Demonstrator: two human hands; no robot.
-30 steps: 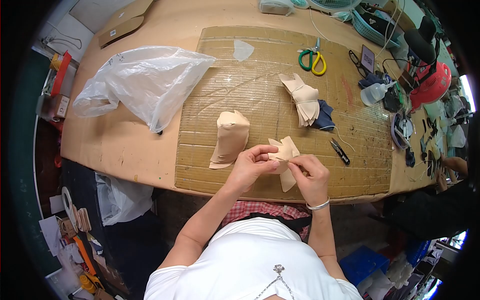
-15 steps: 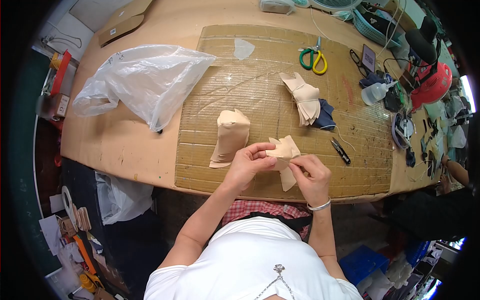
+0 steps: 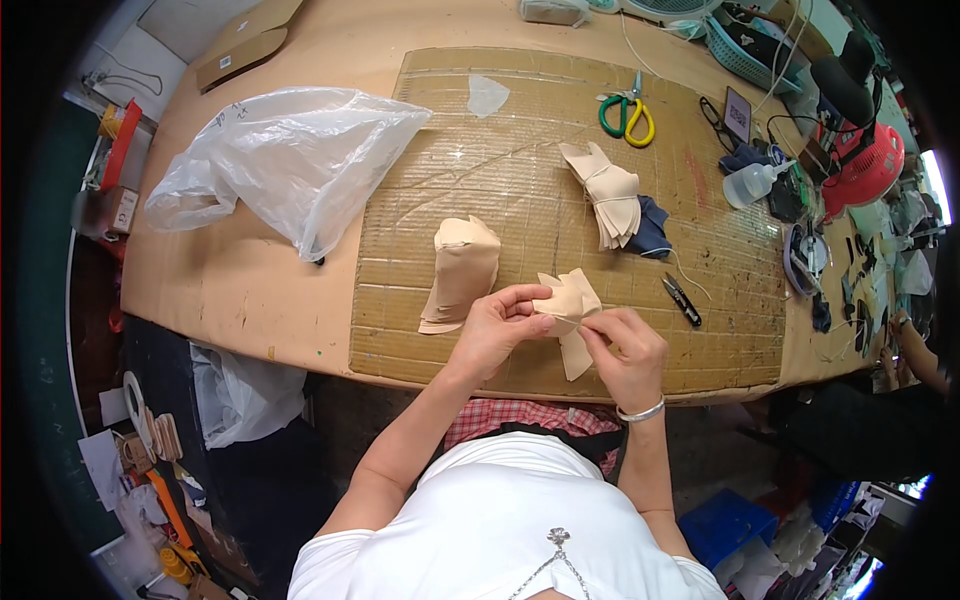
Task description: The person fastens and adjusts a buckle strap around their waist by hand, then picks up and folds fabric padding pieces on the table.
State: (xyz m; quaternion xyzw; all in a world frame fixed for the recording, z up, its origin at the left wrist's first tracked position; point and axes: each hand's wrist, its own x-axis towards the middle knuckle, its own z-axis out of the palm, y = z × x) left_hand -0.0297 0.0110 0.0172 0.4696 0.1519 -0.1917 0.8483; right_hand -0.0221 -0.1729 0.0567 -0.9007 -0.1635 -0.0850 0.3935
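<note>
Just in front of me, my left hand grips a small bundle of beige fabric pieces between thumb and fingers. My right hand pinches at the bundle's right side, where a thin pale line like a string runs across it to the fingertips. Left of it stands a thicker stack of beige pieces, apart from my hands. Farther off lies another beige bundle, tied round its middle with string, partly over a dark blue cloth.
Thread snips lie right of my hands on the cardboard sheet. Green-and-yellow-handled scissors are farther back. A clear plastic bag spreads at left. At right are a squeeze bottle, a red lamp or machine and another person's arm.
My right hand has shifted slightly right, its fingertips still at the bundle. My left hand keeps its hold. The other person's arm at the right edge has moved a little.
</note>
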